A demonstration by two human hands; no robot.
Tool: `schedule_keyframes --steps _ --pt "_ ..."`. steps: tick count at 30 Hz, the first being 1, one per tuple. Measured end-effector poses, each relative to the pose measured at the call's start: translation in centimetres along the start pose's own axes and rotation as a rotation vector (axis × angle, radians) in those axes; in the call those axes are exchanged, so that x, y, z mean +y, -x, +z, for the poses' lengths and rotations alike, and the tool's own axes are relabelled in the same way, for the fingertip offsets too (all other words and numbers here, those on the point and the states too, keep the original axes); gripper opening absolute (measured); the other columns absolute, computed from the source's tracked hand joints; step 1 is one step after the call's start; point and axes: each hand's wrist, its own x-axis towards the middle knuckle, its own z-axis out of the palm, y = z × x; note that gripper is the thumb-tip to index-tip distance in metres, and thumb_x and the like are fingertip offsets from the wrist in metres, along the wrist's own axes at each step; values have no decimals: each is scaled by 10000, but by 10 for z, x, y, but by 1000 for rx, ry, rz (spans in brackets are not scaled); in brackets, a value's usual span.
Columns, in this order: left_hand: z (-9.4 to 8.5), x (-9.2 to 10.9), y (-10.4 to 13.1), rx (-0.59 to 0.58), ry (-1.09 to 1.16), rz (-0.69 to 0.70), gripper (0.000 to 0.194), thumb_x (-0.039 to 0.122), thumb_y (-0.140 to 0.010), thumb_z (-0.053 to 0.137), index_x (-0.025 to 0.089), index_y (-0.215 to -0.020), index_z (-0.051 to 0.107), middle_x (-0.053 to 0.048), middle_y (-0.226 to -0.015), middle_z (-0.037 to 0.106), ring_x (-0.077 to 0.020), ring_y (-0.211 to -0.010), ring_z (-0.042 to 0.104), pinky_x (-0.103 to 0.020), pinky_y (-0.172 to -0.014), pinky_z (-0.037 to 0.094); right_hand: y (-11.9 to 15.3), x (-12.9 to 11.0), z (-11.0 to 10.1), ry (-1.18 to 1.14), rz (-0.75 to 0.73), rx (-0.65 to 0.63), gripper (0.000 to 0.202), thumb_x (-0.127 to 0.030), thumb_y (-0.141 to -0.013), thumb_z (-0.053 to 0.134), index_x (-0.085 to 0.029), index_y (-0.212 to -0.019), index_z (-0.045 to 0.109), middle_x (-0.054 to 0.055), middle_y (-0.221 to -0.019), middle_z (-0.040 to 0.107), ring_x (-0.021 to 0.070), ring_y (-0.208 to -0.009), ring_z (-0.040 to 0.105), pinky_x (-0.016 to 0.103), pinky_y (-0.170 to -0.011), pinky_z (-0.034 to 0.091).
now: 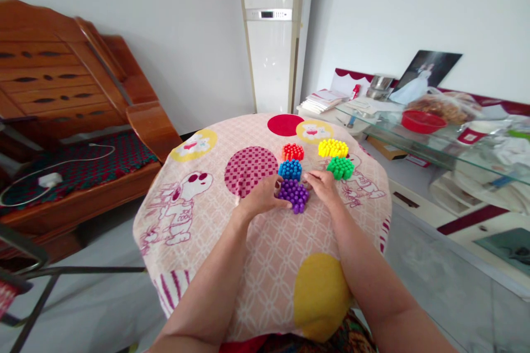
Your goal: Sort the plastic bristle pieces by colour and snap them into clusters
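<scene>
A bunch of purple sticks with rounded tips (295, 193) stands upright on the tablecloth. My left hand (265, 196) curls around its left side, thumb at the near edge and fingers at the far left. At the bunch's right side is my right hand (323, 185), its fingertips drawn together; whether something small is between them I cannot tell. Just behind the purple ones stand blue sticks (290, 170), with red sticks (292, 151) farther back. To the right of these are green sticks (340, 167) and, behind them, yellow sticks (333, 148).
The round table wears a patterned cloth (265, 253). On the right, a glass-topped cabinet (434, 143) carries a red bowl (423, 121), papers (323, 100) and a photo (430, 74). A wooden bench (49, 66) stands left; a tall white cabinet-like unit (271, 55) is behind.
</scene>
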Motion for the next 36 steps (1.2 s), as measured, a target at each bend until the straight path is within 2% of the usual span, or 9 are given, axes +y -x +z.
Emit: schedule_keyframes --steps 4,8,11,14,18,24,29,31,36 --pt "-11 -6 -3 149 53 10 492 497 -704 747 163 -1041 619 -46 -929 678 -180 -774 631 -321 -735 507 0 -2 -18 -12 31 501 401 -505 -822 532 -148 -807 713 41 -658 676 180 -581 600 286 -579 485" --pt "-4 5 -5 287 14 187 436 484 -765 714 171 -1060 644 -97 -1074 664 -240 -1021 623 -404 -932 494 -15 17 -66 253 76 815 422 -411 -811 515 -107 -1014 727 140 -970 734 253 -875 673 369 -823 520" --pt "18 22 -2 253 -108 325 553 468 -716 769 196 -1181 642 -156 -1374 525 -326 -1302 469 -504 -1094 379 -31 34 -96 466 301 701 415 -374 -799 529 -99 -1031 735 178 -1052 725 302 -1003 661 414 -917 486" --pt "39 33 0 166 -259 356 606 400 -650 822 239 -1206 641 -146 -1522 378 -389 -1414 313 -610 -1142 263 -45 40 -93 566 436 438 382 -413 -818 548 -141 -992 752 163 -1004 734 316 -1001 663 416 -887 494" --pt "37 15 -6 256 -298 229 534 302 -680 772 231 -1188 624 -143 -1531 371 -371 -1421 313 -584 -1132 301 -54 20 -39 437 284 190 339 -389 -780 643 -181 -1030 739 100 -1020 738 259 -972 675 377 -897 502" --pt "-13 -68 -18 586 -86 -241 533 216 -796 610 150 -1319 529 -167 -1275 619 -307 -1207 577 -487 -1068 423 -48 -34 66 126 -69 -193 354 -293 -786 665 -185 -1119 713 97 -1181 705 248 -1150 617 414 -1047 438" --pt "-26 -104 -19 708 220 -359 484 299 -897 511 158 -1360 520 -150 -1268 650 -260 -1123 645 -446 -1001 496 -46 -65 88 -161 -144 -492 419 -393 -846 620 -212 -1222 668 74 -1234 691 241 -1097 657 394 -953 514" --pt "-24 -107 -21 721 293 -334 492 307 -902 505 145 -1367 518 -160 -1291 639 -251 -1128 646 -427 -991 507 -58 -63 74 -151 -105 -428 414 -425 -869 585 -211 -1213 672 78 -1200 707 237 -1041 681 387 -915 534" --pt "-19 -108 -27 743 313 -323 477 280 -889 524 147 -1347 543 -149 -1317 627 -253 -1160 630 -437 -1032 485 -116 -26 29 318 -2 10 374 -334 -859 571 -167 -1174 684 120 -1247 678 252 -1176 611 386 -1048 435"
